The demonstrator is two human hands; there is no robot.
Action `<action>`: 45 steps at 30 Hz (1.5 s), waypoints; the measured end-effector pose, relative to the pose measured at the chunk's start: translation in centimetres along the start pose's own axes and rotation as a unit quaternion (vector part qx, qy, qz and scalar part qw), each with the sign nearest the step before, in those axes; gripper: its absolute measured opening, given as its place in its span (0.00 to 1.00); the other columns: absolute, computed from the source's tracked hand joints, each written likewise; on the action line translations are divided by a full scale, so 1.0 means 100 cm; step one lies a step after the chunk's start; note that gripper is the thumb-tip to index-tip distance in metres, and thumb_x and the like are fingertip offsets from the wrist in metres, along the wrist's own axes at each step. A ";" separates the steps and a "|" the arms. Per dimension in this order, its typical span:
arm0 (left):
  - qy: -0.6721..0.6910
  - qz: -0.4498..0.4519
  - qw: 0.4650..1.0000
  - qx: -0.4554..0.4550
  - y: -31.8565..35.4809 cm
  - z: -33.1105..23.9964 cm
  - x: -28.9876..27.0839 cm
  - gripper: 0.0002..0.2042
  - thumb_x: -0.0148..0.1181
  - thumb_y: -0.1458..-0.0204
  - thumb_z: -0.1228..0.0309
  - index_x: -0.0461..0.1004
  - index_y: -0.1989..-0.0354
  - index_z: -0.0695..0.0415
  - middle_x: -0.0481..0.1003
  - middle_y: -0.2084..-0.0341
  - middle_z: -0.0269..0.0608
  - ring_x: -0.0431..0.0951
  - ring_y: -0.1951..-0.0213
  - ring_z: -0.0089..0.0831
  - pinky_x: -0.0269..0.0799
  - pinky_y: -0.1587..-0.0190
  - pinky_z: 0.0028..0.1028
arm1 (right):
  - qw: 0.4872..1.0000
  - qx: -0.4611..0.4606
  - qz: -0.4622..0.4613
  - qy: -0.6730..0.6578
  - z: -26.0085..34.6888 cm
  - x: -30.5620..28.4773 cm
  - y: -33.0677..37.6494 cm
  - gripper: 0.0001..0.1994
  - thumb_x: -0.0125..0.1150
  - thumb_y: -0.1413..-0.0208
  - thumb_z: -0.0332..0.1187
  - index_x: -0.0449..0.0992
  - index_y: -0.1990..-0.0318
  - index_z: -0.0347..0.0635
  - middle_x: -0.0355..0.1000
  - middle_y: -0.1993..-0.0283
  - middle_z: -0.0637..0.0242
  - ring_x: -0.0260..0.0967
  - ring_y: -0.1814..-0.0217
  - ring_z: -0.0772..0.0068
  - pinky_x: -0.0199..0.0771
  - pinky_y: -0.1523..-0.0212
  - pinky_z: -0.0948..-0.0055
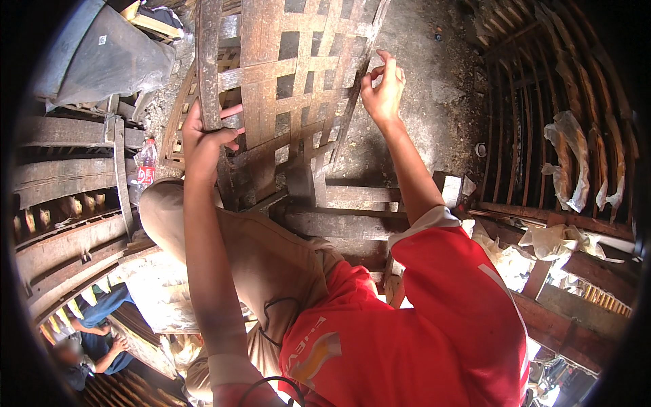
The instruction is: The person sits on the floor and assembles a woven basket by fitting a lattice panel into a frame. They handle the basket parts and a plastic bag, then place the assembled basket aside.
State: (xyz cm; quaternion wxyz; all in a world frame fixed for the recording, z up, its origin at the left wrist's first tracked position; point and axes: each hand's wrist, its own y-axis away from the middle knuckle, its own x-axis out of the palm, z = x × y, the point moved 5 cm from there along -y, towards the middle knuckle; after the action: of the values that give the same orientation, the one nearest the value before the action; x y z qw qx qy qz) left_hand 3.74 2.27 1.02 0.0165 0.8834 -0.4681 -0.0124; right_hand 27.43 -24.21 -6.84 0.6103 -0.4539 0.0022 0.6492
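Note:
A brown woven lattice panel of flat bamboo strips stands tilted in front of me. My left hand grips one upright strip at the panel's left side, thumb wrapped over the front and fingers behind. Higher up on the right edge, my right hand pinches a thin slanted strip between curled fingertips. Both forearms reach up from below, over my red shirt and tan trousers.
A plastic bottle with a red label stands at the left. Curved woven frames with crumpled plastic sheets lie at the right. Wooden beams run beneath the panel. Another person in blue sits at lower left. A grey sack is at upper left.

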 end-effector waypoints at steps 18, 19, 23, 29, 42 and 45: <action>-0.004 0.003 1.000 0.001 0.000 -0.002 0.001 0.35 0.55 0.60 0.88 0.66 0.37 0.61 0.81 0.53 0.56 0.86 0.62 0.37 0.77 0.74 0.23 | 0.996 0.060 0.028 -0.052 -0.022 0.005 0.002 0.31 0.62 0.48 0.22 0.64 0.34 0.47 0.69 0.47 0.53 0.63 0.43 0.52 0.62 0.40 0.49; -0.003 0.003 1.000 0.000 0.001 -0.001 0.001 0.35 0.55 0.60 0.88 0.66 0.36 0.61 0.81 0.53 0.56 0.86 0.62 0.37 0.76 0.74 0.23 | 0.996 0.056 0.054 -0.048 -0.022 0.008 0.002 0.32 0.62 0.48 0.22 0.63 0.33 0.48 0.68 0.44 0.51 0.62 0.39 0.50 0.61 0.37 0.48; -0.006 0.004 1.000 -0.004 0.001 -0.001 0.000 0.35 0.54 0.60 0.87 0.66 0.36 0.60 0.82 0.53 0.55 0.86 0.63 0.37 0.76 0.74 0.23 | 0.998 -0.018 0.046 0.024 0.004 0.009 -0.001 0.37 0.63 0.45 0.24 0.57 0.28 0.54 0.57 0.28 0.45 0.50 0.25 0.39 0.51 0.27 0.43; -0.008 0.002 1.000 -0.003 0.001 -0.001 0.000 0.36 0.55 0.60 0.87 0.65 0.35 0.60 0.82 0.53 0.53 0.86 0.64 0.36 0.76 0.74 0.23 | 0.999 -0.018 -0.023 -0.025 0.008 -0.001 -0.002 0.37 0.64 0.45 0.24 0.56 0.28 0.57 0.54 0.26 0.45 0.47 0.23 0.39 0.49 0.25 0.44; -0.012 0.010 1.000 -0.013 0.001 -0.003 0.001 0.34 0.54 0.59 0.88 0.66 0.37 0.60 0.82 0.53 0.54 0.86 0.63 0.37 0.75 0.74 0.23 | 0.998 -0.052 -0.044 0.020 0.011 0.002 -0.006 0.37 0.65 0.47 0.24 0.59 0.30 0.52 0.62 0.33 0.49 0.49 0.23 0.45 0.46 0.22 0.48; -0.020 0.018 0.999 -0.022 0.001 -0.002 -0.001 0.33 0.54 0.59 0.87 0.66 0.37 0.60 0.82 0.53 0.54 0.86 0.63 0.37 0.75 0.74 0.23 | 0.992 -0.051 -0.115 -0.012 0.010 -0.011 -0.007 0.33 0.65 0.49 0.22 0.64 0.34 0.46 0.72 0.46 0.56 0.62 0.36 0.53 0.61 0.33 0.52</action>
State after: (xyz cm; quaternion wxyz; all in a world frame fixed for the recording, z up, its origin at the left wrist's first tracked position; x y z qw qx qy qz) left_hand 3.65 2.28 1.22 0.0264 0.8739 -0.4837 -0.0402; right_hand 27.29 -24.35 -5.22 0.6571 -0.4738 -0.0905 0.5792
